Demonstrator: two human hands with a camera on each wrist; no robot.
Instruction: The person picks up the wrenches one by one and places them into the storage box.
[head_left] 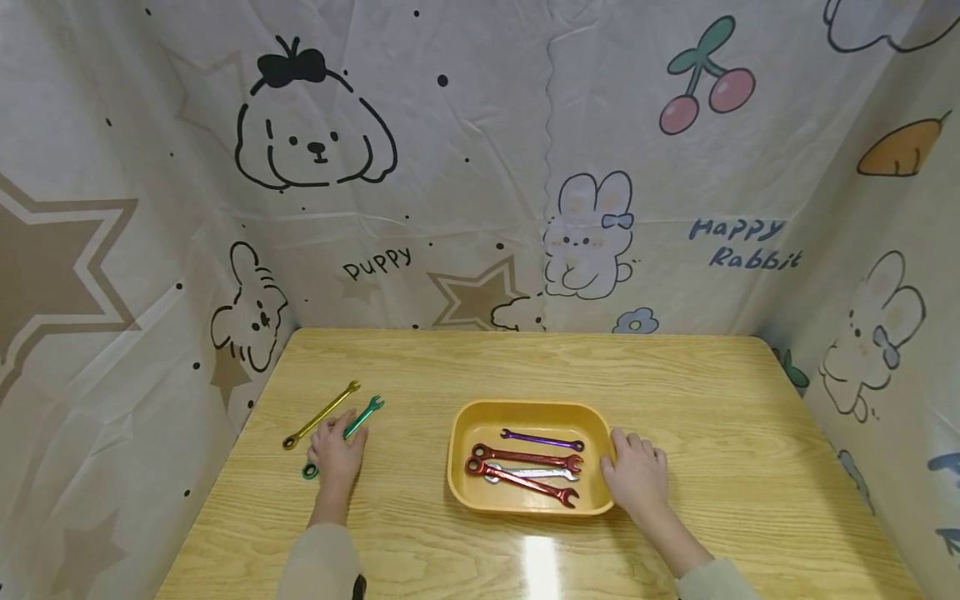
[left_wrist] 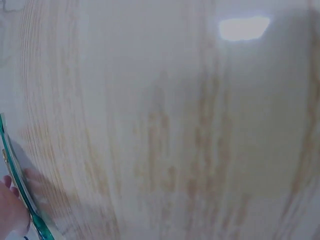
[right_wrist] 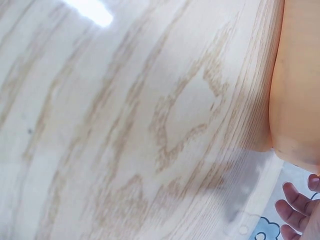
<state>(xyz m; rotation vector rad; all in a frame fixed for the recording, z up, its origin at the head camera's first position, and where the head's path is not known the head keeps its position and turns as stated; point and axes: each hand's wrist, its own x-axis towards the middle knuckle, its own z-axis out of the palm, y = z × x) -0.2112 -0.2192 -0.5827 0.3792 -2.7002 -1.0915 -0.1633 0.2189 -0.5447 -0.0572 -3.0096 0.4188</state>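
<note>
Fingers of our left hand (head_left: pixel 335 454) curl over the shaft of the green wrench (head_left: pixel 347 434), which lies on the wooden table (head_left: pixel 420 367) left of centre in the frame; whether the grip is fully closed we cannot tell, though the left wrist view shows the green wrench (left_wrist: pixel 22 192) against a fingertip. Just to its upper left, the gold wrench (head_left: pixel 321 414) lies untouched. Our right hand (head_left: pixel 636 473) rests with relaxed fingers against the right rim of the yellow tray (head_left: pixel 459 433) at lower centre, holding nothing. Four wrenches already lie in the tray: a purple wrench (head_left: pixel 542 439), two red wrenches (head_left: pixel 525 457) and a silver wrench (head_left: pixel 542 473). By our reading, two remain outside. Both forearms reach up from the bottom edge, palms down, wrists low to the table.
</note>
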